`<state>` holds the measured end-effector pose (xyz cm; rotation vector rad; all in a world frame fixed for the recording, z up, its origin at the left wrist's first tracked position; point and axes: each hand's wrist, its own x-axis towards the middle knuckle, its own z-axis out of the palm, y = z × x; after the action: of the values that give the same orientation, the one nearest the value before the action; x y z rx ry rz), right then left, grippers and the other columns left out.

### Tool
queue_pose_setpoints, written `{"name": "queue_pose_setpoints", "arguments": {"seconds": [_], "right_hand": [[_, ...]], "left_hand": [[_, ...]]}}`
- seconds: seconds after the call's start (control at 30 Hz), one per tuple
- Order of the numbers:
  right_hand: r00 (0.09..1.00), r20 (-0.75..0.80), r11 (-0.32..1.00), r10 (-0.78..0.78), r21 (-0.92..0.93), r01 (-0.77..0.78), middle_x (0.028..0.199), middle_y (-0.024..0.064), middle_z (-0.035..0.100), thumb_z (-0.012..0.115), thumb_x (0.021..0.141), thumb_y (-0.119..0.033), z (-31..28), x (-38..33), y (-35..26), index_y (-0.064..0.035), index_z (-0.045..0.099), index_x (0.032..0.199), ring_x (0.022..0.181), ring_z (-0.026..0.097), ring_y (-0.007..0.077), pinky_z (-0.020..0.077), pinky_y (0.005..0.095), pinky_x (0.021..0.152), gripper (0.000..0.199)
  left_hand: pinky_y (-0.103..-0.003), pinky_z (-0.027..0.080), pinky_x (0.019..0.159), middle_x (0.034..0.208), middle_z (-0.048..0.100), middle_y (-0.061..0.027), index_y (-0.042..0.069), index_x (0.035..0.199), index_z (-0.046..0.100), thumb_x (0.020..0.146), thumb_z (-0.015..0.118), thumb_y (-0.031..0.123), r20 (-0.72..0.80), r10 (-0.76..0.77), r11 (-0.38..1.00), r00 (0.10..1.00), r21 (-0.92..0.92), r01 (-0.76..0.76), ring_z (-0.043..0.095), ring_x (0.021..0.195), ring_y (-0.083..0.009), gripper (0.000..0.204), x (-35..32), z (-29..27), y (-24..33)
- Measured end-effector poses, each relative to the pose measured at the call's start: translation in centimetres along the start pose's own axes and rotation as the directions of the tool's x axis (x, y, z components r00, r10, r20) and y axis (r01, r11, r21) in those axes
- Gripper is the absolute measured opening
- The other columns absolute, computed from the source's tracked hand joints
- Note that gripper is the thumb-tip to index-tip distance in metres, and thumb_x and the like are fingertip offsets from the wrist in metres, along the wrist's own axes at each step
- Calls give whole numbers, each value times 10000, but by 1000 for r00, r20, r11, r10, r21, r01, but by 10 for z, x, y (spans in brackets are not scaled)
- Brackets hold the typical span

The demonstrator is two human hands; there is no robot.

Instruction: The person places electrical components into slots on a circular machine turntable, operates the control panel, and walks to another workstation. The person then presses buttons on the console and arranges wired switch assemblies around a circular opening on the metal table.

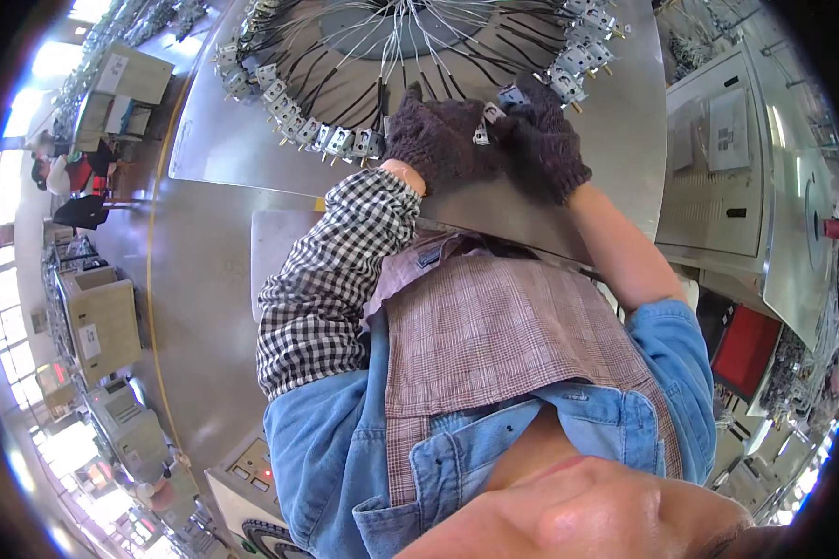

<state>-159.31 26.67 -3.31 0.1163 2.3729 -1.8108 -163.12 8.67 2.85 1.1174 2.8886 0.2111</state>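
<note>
Both my hands wear dark knitted gloves and meet at the near edge of a ring of parts. My left hand (pixel 443 140) is closed, its fingers curled toward a small metal thermostat-like unit (pixel 482 135) between the hands. My right hand (pixel 545 135) is closed against the same unit from the other side; its fingertips are partly hidden. Close by its fingers sits a blue-grey unit (pixel 510 95). More such metal units (pixel 340 142) with brass pins form the ring, each on a dark-sleeved wire running inward to a grey disc (pixel 340 33).
The ring rests on a shiny metal table (pixel 242 140). A beige metal cabinet (pixel 718 158) stands at the right, above a red bin (pixel 746 349). Along the left run a yellow floor line (pixel 152 307), beige machines (pixel 100 312) and a seated person (pixel 65 177).
</note>
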Motion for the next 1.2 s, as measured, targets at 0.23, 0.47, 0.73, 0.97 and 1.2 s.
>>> {"name": "queue_pose_setpoints", "arguments": {"seconds": [0.23,0.47,0.73,0.97,1.2], "right_hand": [[971,170,955,-170,-216,205,1311,133,510,589,865,-78,-28,-6,-10,-57,257,1459,1174,511,209,413,340,997,681],[850,-51,492,-524,-833,253,1429,205,369,684,780,-434,-50,13,-6,-157,359,1428,1265,414,390,371,413,1046,776],[840,411,250,-354,-824,508,1289,151,487,646,750,-454,-16,27,-26,-222,378,1396,1195,465,339,368,431,1030,737],[802,569,954,-181,-98,285,1004,66,641,694,762,-336,-26,103,53,-96,599,1214,1039,549,225,449,314,900,520],[704,439,699,-559,-207,684,710,39,621,788,700,-307,-22,91,29,-93,709,788,619,568,147,522,241,684,244]], "left_hand": [[-565,231,1075,936,689,-107,136,1184,591,792,579,541,-34,-61,997,998,42,62,645,962,-285,563,-8,0,1],[-563,242,1069,931,687,-126,154,1228,575,778,578,591,-32,-12,998,999,57,14,638,948,-303,627,-13,3,0],[-561,309,1022,934,672,-137,108,1170,593,750,566,660,-72,-77,985,994,150,87,645,907,-316,695,-13,16,-3],[-600,218,1071,1002,674,-98,114,1101,636,749,583,610,5,-29,994,1000,103,28,621,992,-278,610,-12,20,-16],[-547,302,1028,908,687,-84,110,984,657,733,639,542,-47,-164,986,985,29,165,653,899,-275,501,-12,15,-12]]}}
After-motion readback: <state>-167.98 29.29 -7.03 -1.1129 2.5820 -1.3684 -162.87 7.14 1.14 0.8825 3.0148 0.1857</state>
